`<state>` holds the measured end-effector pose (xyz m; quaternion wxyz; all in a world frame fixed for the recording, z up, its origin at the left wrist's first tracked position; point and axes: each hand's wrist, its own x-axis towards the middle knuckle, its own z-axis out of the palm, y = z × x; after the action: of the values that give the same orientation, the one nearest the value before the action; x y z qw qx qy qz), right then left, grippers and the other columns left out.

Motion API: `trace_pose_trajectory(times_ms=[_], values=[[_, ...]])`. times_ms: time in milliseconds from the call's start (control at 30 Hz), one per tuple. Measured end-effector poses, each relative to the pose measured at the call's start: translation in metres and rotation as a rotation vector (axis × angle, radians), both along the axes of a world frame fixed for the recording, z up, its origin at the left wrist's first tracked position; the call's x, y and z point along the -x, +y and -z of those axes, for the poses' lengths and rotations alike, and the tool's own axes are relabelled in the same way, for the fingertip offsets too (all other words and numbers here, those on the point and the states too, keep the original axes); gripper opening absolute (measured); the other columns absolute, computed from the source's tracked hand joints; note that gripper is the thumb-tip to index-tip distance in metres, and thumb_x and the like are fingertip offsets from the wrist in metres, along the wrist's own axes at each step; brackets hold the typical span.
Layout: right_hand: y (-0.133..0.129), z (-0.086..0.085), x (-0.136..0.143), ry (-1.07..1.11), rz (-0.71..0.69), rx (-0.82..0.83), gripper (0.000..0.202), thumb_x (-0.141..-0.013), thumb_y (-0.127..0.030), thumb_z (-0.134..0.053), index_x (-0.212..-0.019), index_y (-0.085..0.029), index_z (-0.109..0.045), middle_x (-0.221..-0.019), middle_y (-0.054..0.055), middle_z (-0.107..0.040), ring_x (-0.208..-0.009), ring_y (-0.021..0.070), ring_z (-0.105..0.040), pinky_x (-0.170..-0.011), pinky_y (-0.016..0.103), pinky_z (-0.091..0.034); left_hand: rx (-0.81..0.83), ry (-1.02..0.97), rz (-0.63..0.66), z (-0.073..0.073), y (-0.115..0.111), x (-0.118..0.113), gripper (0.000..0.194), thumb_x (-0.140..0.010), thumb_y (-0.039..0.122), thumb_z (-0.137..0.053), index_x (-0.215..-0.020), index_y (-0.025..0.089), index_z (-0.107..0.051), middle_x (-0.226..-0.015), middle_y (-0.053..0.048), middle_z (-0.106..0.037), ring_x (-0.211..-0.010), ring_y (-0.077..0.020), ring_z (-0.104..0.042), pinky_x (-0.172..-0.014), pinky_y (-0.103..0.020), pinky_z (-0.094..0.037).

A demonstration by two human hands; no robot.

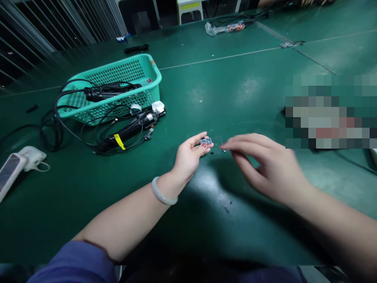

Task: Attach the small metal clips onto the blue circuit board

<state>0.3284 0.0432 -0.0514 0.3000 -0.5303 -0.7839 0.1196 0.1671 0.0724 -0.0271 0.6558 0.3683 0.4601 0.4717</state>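
Note:
My left hand (190, 155), with a pale bracelet at the wrist, pinches a small grey-blue part (205, 140) between thumb and fingers above the green table (188, 102). To its right, my right hand (265, 165) has its fingertips drawn together. A tiny light piece (226, 149) shows at those fingertips; whether they grip it is hard to make out. A small dark bit (212, 153) lies between the two hands.
At the left stands a green basket (114, 65) with black cabled devices; another black device (129, 129) lies before it. A white phone (10, 173) is at far left. Plastic-wrapped items (225, 28) lie at the back. A blurred object sits at right.

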Motion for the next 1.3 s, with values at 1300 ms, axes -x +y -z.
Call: trace_pose_trajectory(times_ms=[1300], values=[[0.019,-0.023,-0.025,-0.309,0.124,0.006,0.017,-0.085,-0.015,-0.051,-0.079,-0.017,-0.067,-0.084,0.008,-0.067,-0.08,0.0213,-0.061,-0.075,0.031,-0.047,-0.017,0.093,0.066,-0.005,-0.003,-0.001,0.046,-0.072,-0.001,-0.061,-0.116,0.013,-0.064,-0.121,-0.012,-0.066,-0.098,-0.017,-0.068,-0.097,-0.036,-0.049]])
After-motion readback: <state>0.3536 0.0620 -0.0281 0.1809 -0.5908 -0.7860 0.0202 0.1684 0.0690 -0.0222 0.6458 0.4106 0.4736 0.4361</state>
